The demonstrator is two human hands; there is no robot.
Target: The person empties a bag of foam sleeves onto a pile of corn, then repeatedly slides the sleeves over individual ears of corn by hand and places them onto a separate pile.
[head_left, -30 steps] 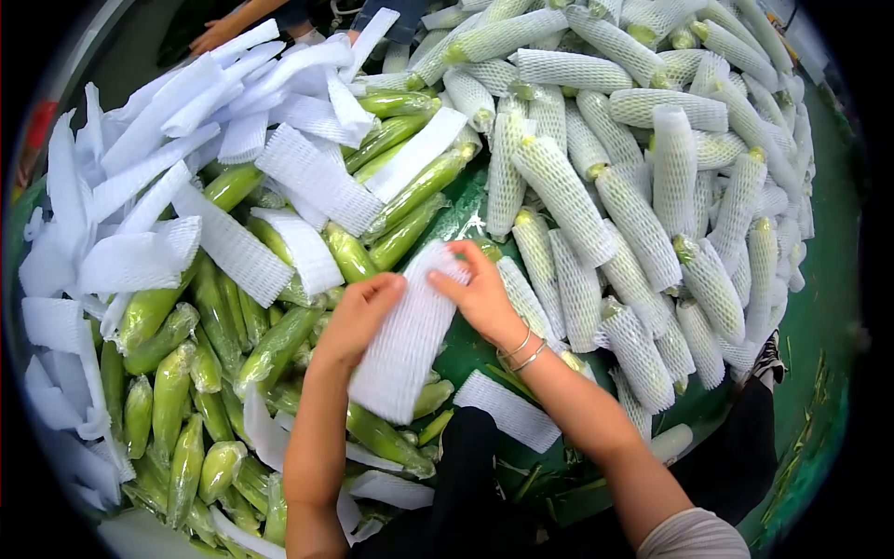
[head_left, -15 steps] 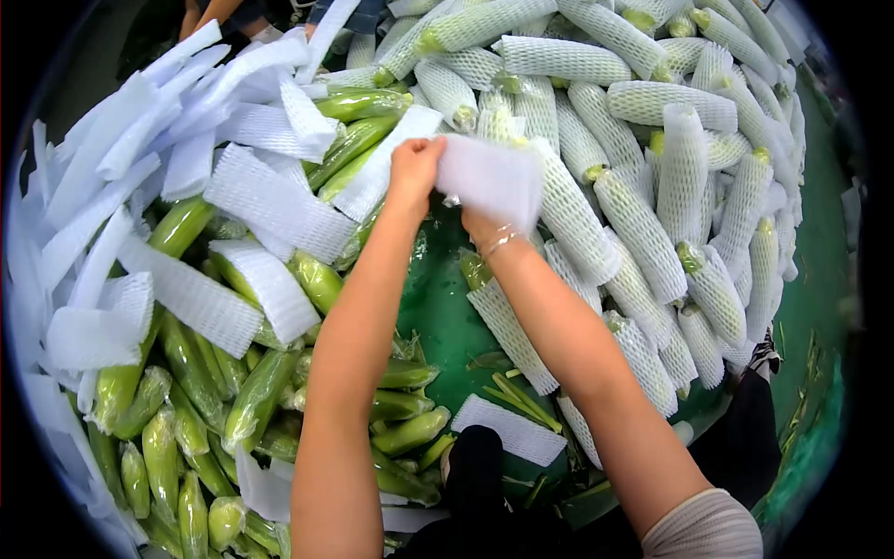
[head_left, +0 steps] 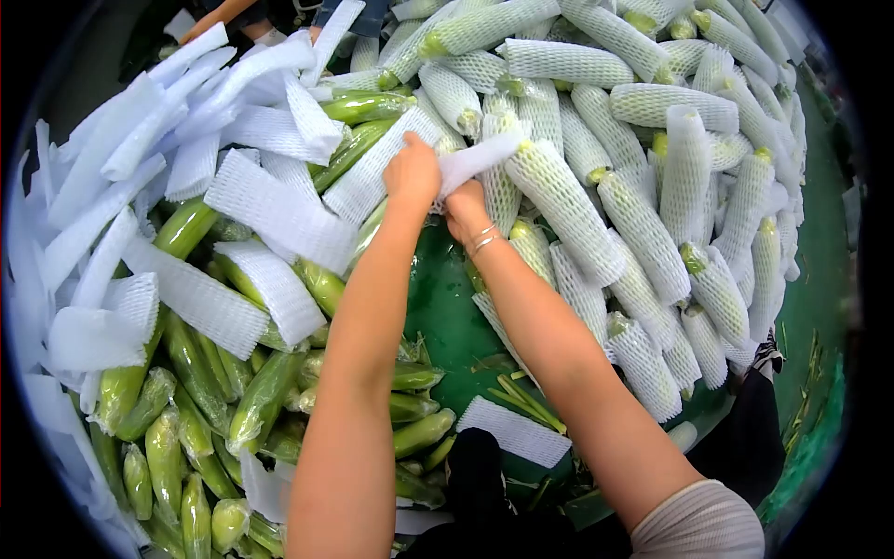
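I see both arms stretched toward the upper middle of the frame. My left hand (head_left: 412,175) is clenched on the near end of a white foam net sleeve (head_left: 480,156), and my right hand (head_left: 464,211), with thin bangles (head_left: 483,239) at the wrist, grips the same sleeve from below, just beside the left. The sleeve runs up and right from the hands, its far end lying against a netted corn cob (head_left: 564,211) in the heap of wrapped cobs (head_left: 670,158) that fills the upper right. Bare green corn cobs (head_left: 186,391) crowd the lower left, with loose flat foam sleeves (head_left: 186,140) spread over them in the upper left. Between my forearms shows the green table surface (head_left: 447,317), and one flat sleeve (head_left: 514,430) lies near the bottom centre.
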